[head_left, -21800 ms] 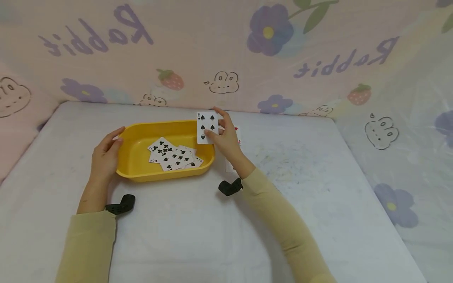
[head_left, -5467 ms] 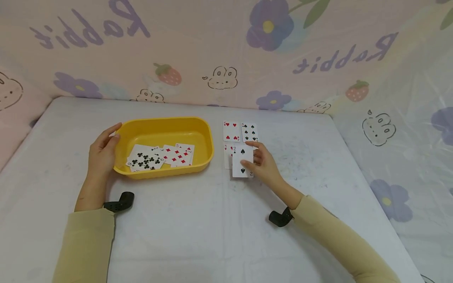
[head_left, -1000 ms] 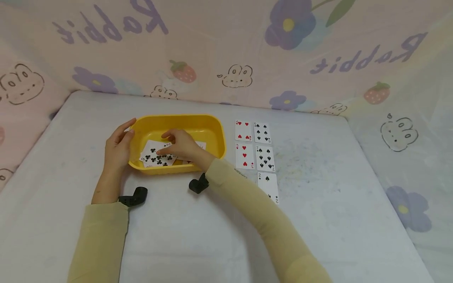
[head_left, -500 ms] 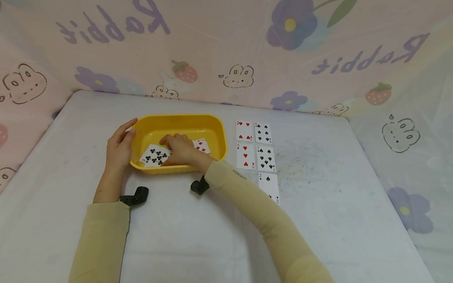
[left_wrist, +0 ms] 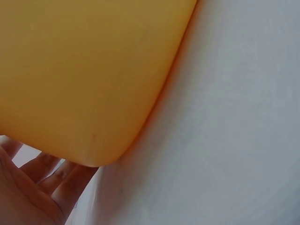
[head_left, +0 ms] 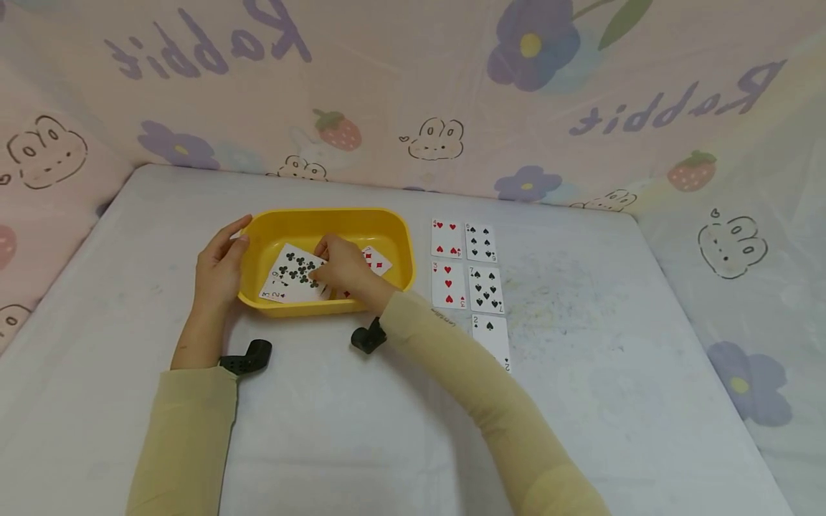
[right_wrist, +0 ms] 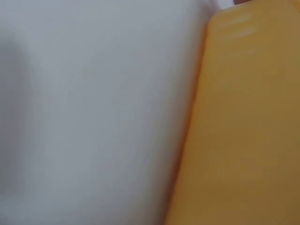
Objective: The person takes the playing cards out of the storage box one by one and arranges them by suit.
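My left hand (head_left: 218, 276) holds the left end of a yellow plastic tub (head_left: 329, 215), thumb at the rim and fingers along the outside. The left wrist view shows those fingers (left_wrist: 70, 187) behind the tub's lower edge. Inside the tub, my right hand (head_left: 348, 269) pinches overlapping playing cards (head_left: 287, 276) by their right side, thumb on a clubs face; how many it holds cannot be told. Diamond cards (head_left: 377, 261) lie partly beneath this hand. The right wrist view has mainly the tub's outer wall (right_wrist: 239, 131).
Right of the tub lie the four of hearts (head_left: 447, 247), six of spades (head_left: 481, 244), three of hearts (head_left: 448, 285), seven of spades (head_left: 486, 290) and two of spades (head_left: 490, 337), partly behind the sleeve. A patterned curtain (head_left: 387, 86) borders the white table (head_left: 581, 401).
Over the last second my right hand dipped among the cards, then shifted slightly up and right. The clubs cards have turned and spread. Earlier, it laid the two of spades on the table.
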The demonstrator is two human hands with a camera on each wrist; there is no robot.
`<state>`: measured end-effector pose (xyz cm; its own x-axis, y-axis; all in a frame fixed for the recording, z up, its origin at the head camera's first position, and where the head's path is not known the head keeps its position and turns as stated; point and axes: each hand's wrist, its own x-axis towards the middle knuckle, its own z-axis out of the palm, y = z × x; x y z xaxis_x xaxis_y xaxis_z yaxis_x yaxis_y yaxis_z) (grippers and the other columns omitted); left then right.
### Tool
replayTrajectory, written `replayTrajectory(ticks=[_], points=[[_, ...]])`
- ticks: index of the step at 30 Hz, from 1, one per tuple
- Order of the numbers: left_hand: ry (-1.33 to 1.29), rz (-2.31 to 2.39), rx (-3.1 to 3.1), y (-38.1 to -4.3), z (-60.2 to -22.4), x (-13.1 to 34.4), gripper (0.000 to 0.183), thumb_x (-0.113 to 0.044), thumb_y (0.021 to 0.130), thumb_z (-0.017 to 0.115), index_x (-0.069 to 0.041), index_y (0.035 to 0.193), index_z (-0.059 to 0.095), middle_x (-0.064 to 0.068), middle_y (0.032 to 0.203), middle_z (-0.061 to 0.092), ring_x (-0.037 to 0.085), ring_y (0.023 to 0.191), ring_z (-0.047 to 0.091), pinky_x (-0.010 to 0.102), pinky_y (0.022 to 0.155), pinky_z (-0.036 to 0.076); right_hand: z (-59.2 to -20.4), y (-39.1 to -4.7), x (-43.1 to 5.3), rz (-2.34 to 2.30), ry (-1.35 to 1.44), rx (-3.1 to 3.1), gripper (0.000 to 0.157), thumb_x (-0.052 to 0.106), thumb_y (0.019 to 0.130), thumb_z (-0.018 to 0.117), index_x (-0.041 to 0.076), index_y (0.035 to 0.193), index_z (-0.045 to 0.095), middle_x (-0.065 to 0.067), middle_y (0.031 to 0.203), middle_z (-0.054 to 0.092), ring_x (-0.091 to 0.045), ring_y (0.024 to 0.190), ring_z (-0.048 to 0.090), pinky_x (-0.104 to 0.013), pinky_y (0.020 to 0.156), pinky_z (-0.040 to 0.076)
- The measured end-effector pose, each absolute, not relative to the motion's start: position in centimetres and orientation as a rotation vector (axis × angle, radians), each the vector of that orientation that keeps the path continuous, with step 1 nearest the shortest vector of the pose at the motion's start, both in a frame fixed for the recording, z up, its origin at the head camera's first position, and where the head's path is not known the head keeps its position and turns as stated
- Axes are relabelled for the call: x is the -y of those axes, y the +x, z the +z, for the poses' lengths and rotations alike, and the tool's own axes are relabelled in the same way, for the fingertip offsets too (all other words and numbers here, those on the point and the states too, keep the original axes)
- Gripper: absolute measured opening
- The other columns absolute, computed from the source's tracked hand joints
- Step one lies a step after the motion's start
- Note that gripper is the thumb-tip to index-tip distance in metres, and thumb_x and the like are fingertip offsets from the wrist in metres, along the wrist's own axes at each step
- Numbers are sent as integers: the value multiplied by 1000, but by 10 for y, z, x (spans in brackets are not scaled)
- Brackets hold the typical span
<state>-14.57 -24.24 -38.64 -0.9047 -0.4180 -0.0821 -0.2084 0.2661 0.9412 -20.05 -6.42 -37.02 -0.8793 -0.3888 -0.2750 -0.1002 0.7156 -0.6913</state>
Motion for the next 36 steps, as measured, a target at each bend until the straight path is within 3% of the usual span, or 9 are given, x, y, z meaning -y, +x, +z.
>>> replayTrajectory(ticks=[5, 11, 19, 22, 25, 28, 33, 36], points=[[590, -1708, 2354, -149, -387, 240, 39, -36, 102, 40, -36, 140, 48, 5, 133, 51, 7, 106, 48, 22, 94, 44, -367, -203, 56, -1101, -269, -2516, 44, 15, 86, 70, 15, 125, 50, -7, 115, 63, -18, 87, 58, -26, 78, 47], [597, -1710, 2372, -149, -385, 239, 40, -37, 102, 41, -38, 140, 47, 4, 131, 51, 8, 107, 47, 23, 95, 43, -366, -208, 42, -1233, -302, -2430, 69, 9, 89, 63, 19, 148, 29, -11, 109, 60, -21, 83, 59, -24, 70, 48], [607, -1682, 2396, -146, -383, 240, 40, -38, 102, 38, -37, 142, 46, 8, 141, 47, 8, 108, 46, 25, 101, 42, -363, -206, 23, -1226, -376, -2467, 73, 13, 92, 58, 32, 151, 20, -13, 124, 54, -23, 93, 56, -31, 80, 44], [611, -1670, 2402, -146, -384, 241, 40, -38, 102, 38, -38, 141, 46, 8, 139, 48, 8, 107, 46, 23, 99, 42, -360, -205, 16, -1268, -385, -2478, 74, 14, 92, 59, 37, 150, 18, -13, 123, 51, -24, 91, 56, -31, 79, 45], [610, -1671, 2402, -145, -384, 242, 40, -38, 102, 38, -38, 141, 46, 8, 138, 48, 7, 107, 46, 23, 100, 42, -355, -203, 6, -1456, -379, -2378, 73, 10, 93, 58, 36, 149, 19, -14, 120, 51, -25, 88, 61, -32, 80, 53], [611, -1680, 2393, -144, -383, 242, 40, -38, 102, 39, -38, 141, 47, 5, 135, 50, 6, 106, 46, 22, 99, 43, -349, -202, -3, -1716, -366, -2233, 71, 2, 93, 55, 31, 149, 21, -18, 115, 54, -30, 81, 68, -39, 77, 57], [605, -1698, 2374, -144, -383, 243, 40, -37, 102, 40, -37, 140, 48, 1, 131, 51, 3, 103, 46, 18, 95, 42, -345, -202, -15, -2003, -351, -2060, 70, -7, 92, 51, 26, 149, 26, -25, 114, 55, -33, 79, 68, -54, 77, 54], [605, -1697, 2386, -144, -383, 243, 40, -37, 102, 39, -38, 141, 47, 2, 133, 50, 3, 104, 45, 19, 97, 42, -346, -202, -21, -2037, -367, -2062, 69, -8, 92, 51, 24, 149, 28, -24, 118, 54, -30, 86, 65, -54, 77, 54]])
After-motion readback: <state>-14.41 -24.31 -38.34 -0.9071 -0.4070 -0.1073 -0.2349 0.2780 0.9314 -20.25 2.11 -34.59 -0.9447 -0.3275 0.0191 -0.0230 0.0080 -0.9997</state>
